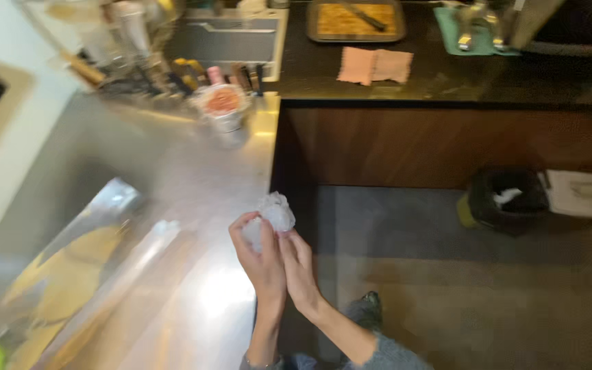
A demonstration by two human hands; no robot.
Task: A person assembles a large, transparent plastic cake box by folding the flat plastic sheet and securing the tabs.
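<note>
Pressed together at lower centre of the frame, left hand (pixel 260 257) and right hand (pixel 301 268), fingers curled shut around a crumpled wad of clear plastic wrap (pixel 274 212), squeezed between both palms just past the edge of the steel counter (pixel 193 185), seemingly to ball it small. Far left, lying flat on that counter: a shiny film sheet (pixel 70 267) over something yellow, blurred, kind unclear. Upper centre-left, standing near the counter's back: a lidded cup (pixel 223 104) with reddish contents, beside a row of utensils (pixel 193 75). Top centre, on the dark worktop: a tray (pixel 355 20) and a pink cloth (pixel 375 66). Right, down on the floor: a black bin (pixel 505 200), open-topped, within tossing range
</note>
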